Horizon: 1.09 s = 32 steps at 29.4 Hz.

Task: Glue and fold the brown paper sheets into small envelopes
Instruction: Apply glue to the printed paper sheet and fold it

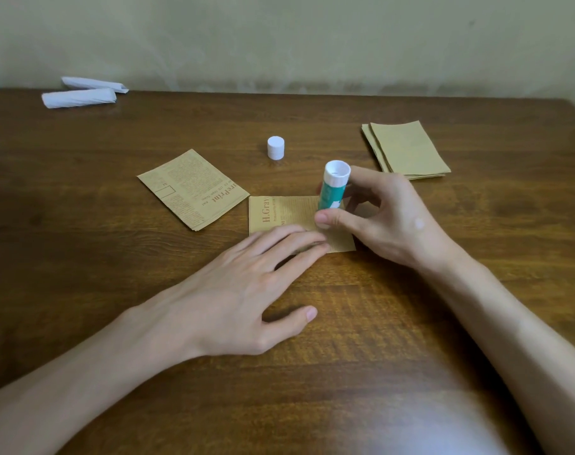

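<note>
A folded brown paper sheet (279, 213) with printed text lies at the middle of the wooden table (115, 274). My left hand (246, 284) presses its near edge flat with straight fingers. My right hand (378, 218) grips a green-and-white glue stick (332, 188), which stands tip down on the sheet's right part. The stick's white cap (276, 147) stands apart behind the sheet. A printed brown sheet pile (192, 188) lies to the left, and a stack of plain brown sheets (406, 149) lies at the back right.
Two folded white paper pieces (82, 91) lie at the table's far left corner by the wall. Bare wood spreads across the near half of the table around my forearms.
</note>
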{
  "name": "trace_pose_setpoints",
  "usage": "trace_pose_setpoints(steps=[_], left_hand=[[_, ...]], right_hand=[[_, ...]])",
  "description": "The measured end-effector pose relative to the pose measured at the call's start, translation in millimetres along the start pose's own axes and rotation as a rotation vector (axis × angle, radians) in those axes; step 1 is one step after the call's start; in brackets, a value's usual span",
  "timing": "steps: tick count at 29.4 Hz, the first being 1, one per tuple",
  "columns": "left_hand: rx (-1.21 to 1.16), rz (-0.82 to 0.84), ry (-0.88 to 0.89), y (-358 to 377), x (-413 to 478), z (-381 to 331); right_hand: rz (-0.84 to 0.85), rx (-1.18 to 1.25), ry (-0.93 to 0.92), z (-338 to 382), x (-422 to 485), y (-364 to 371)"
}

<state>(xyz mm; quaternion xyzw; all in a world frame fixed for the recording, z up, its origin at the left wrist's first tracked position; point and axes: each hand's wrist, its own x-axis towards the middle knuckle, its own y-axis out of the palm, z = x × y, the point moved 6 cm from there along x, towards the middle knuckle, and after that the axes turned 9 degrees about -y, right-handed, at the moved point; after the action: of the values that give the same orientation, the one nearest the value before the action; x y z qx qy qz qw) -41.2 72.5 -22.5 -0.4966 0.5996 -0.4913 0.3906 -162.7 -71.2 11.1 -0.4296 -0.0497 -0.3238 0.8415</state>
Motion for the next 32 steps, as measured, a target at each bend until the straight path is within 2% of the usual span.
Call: trace_pose_setpoints(steps=[7, 14, 32], left_hand=[[0.003, 0.003, 0.001, 0.6, -0.6, 0.5], [0.001, 0.005, -0.002, 0.3, -0.3, 0.3], [0.012, 0.011, 0.000, 0.7, -0.5, 0.2]], right_hand=[[0.069, -0.028, 0.038, -1.0, -0.7, -3.5], [-0.001, -0.112, 0.004, -1.8, 0.7, -9.9], [-0.071, -0.147, 0.086, -11.0, 7.5, -6.3]])
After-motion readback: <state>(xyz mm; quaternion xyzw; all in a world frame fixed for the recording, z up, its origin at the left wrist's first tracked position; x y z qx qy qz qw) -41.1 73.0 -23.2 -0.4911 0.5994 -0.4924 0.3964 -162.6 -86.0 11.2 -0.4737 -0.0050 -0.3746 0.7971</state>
